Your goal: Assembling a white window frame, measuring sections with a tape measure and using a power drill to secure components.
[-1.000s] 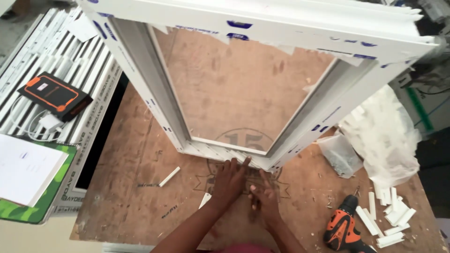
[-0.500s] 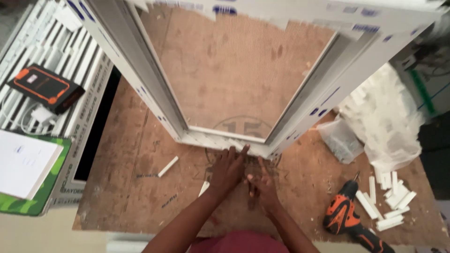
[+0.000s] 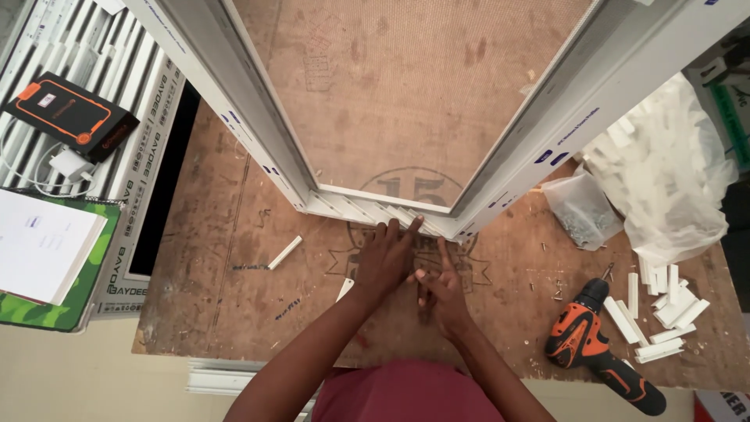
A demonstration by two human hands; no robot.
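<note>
At the white frame's [image 3: 375,209] near edge, left hand [image 3: 384,262] flat-fingered, right hand [image 3: 439,287] pointing — both empty.

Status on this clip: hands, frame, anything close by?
Left hand flat against white frame. Right hand beside it, one finger up. Drill lies apart, right.

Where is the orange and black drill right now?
In the head view, the drill lies on the wooden board at the lower right, beside loose white plastic strips and to the right of the right hand.
</note>
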